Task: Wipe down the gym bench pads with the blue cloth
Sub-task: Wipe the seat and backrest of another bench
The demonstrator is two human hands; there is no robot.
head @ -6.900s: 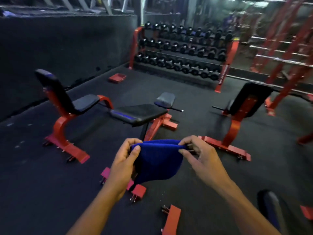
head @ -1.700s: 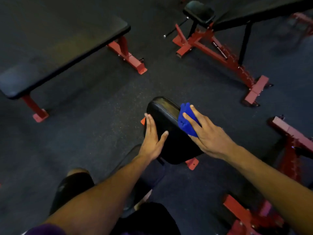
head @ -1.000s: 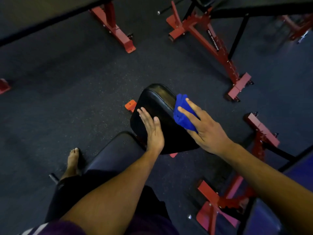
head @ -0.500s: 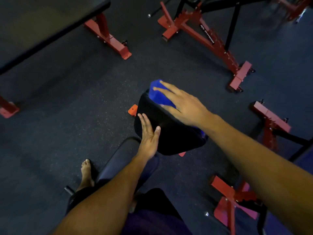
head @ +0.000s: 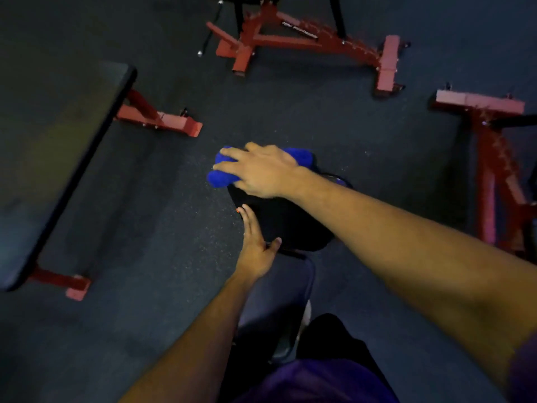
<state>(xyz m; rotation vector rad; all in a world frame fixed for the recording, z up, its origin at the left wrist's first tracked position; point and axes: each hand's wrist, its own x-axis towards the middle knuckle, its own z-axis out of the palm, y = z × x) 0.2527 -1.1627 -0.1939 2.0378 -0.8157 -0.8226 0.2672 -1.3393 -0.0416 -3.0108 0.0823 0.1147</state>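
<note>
The wiping itself was the step in hand, and it had reached the far end of the small black back pad [head: 279, 225]. The right hand [head: 261, 170] lay flat on the blue cloth [head: 220, 177], its fingers [head: 232, 154] spread fairly straight and pressing the bunched fabric down rather than curling round it. The cloth sat at the top edge of the back pad, spilling a little past the rim on the side away from the person, with one fold showing beyond the knuckles. The left hand [head: 257, 248] rested against the near left edge of the back pad, fingers straight and together, thumb out toward the pad's lower rim, seemingly steadying it and gripping nothing. The seat pad [head: 279, 289] lay just nearer than the back pad, under the left wrist, and looked not yet wiped, though the dim light made that hard to judge. Left of the back pad stood a flat bench [head: 58, 158] on red feet, well apart from it; beyond the back pad was a red bench frame [head: 305, 45], and to its right another red frame [head: 488, 158]. The next move probably called for drawing the cloth back toward the person down the face of the back pad with steady flat pressure, keeping the fabric from slipping off the rim, then shifting to the seat pad.
</note>
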